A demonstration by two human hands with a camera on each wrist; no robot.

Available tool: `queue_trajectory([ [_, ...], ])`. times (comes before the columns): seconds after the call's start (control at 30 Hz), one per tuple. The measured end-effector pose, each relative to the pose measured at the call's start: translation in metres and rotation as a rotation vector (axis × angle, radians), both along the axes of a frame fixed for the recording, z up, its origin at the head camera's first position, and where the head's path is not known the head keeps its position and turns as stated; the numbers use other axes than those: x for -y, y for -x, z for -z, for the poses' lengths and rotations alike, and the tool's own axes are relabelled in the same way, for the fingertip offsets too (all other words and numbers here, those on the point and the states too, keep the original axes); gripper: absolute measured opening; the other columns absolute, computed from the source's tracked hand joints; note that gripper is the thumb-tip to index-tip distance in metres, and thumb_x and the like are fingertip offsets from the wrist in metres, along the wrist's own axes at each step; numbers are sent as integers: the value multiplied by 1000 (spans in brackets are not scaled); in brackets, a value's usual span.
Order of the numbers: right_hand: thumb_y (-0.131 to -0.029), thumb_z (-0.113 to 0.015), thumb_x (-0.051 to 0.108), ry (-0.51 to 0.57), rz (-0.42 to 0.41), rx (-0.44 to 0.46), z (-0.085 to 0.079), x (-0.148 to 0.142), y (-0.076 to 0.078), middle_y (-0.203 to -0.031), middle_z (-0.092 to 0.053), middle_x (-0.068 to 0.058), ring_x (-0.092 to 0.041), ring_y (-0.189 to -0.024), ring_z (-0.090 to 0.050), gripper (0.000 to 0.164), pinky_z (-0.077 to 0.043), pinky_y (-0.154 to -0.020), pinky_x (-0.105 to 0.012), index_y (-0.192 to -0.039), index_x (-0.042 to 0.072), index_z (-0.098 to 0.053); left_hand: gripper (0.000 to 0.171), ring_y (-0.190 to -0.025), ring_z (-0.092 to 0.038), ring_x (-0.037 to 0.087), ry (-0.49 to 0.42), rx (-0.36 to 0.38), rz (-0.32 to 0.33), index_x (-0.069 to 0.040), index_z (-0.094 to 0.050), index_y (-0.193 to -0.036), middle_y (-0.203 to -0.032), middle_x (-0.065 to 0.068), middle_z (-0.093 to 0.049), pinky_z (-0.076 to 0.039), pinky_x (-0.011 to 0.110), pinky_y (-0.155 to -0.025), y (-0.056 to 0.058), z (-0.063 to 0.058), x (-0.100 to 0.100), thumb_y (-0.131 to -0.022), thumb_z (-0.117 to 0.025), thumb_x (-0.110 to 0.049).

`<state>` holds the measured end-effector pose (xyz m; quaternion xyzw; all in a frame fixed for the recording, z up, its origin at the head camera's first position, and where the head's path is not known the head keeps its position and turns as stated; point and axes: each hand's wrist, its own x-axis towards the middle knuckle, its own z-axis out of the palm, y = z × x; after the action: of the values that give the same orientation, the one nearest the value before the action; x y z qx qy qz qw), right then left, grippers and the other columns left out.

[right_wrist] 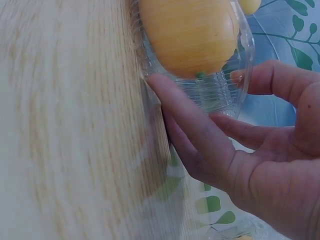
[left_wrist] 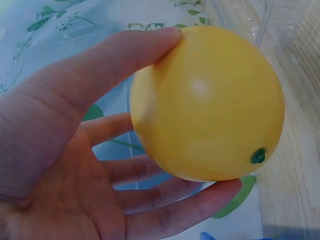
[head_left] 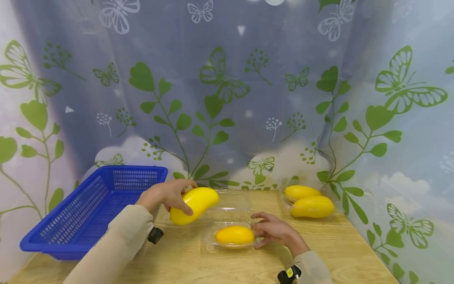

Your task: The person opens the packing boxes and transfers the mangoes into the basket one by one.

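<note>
My left hand point(head_left: 166, 194) grips a yellow mango point(head_left: 196, 204), thumb on one side and fingers spread round the other. The left wrist view shows the blunt end of that mango point(left_wrist: 210, 100), with a small green stem nub point(left_wrist: 258, 155). It is held up in the air, left of a clear plastic clamshell box point(head_left: 210, 239). A second mango point(head_left: 235, 235) lies inside the box, whose lid point(head_left: 232, 199) is folded back behind it. At the box's right end my right hand point(head_left: 276, 230) holds the wall, thumb and fingers at its rim point(right_wrist: 246, 50).
A blue plastic basket point(head_left: 39, 241) stands on the left of the wooden table point(head_left: 177, 264). On the right, another clear box point(head_left: 331, 189) holds two mangoes point(head_left: 312, 207). A patterned curtain point(head_left: 227, 130) hangs behind the table.
</note>
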<state>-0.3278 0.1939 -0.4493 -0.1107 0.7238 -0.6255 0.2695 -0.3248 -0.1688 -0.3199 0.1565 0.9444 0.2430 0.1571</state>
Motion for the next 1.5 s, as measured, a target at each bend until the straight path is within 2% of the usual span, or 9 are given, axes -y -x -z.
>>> queue_trajectory([
  [0.13, -102, -51, 7, -1, 2, 4, -1, 0, 0, -81, -45, -3, -13, -71, -44, 62, -65, -78, -44, -155, -9, -24, 89, -97, -69, 25, -1, -13, 6, -17, -43, -154, -138, 26, -59, -63, 38, -63, 0, -1, 8, -78, -90, -27],
  [0.33, -102, -51, 7, 6, 0, 9, 0, -1, 0, -81, -45, -2, -13, -71, -44, 62, -65, -77, -43, -155, -9, -23, 89, -86, -70, 21, 16, -48, 6, -16, -45, -154, -129, 23, -65, -60, 34, -56, 0, -3, 19, -78, -90, -30],
  [0.57, -103, -50, 7, 10, -9, 22, 2, -2, -2, -81, -46, -2, -12, -71, -43, 61, -65, -76, -42, -155, -9, -22, 88, -96, -69, 26, 15, -53, 1, -15, -45, -152, -127, 24, -63, -63, 40, -63, -1, -11, 32, -78, -90, -29],
  [0.9, -103, -50, 7, 12, -5, 17, 1, -1, 1, -80, -44, -2, -13, -70, -41, 60, -65, -76, -42, -155, -8, -24, 93, -93, -69, 26, 57, -72, -16, -11, -41, -155, -131, 26, -61, -62, 37, -62, 2, -17, 48, -78, -89, -32],
  [1.17, -103, -50, 7, 15, -4, 16, 0, -1, 0, -80, -43, -2, -13, -71, -41, 60, -65, -76, -42, -155, -8, -24, 91, -91, -69, 25, 70, -73, -27, -12, -42, -153, -132, 27, -60, -62, 37, -62, 3, -16, 57, -79, -89, -34],
  [1.5, -103, -49, 7, 25, -11, 17, -1, -1, 0, -81, -42, -2, -13, -71, -40, 60, -65, -75, -40, -155, -8, -23, 92, -97, -68, 28, 10, -53, -35, -11, -40, -155, -128, 28, -60, -63, 39, -64, 4, -21, 69, -79, -89, -32],
])
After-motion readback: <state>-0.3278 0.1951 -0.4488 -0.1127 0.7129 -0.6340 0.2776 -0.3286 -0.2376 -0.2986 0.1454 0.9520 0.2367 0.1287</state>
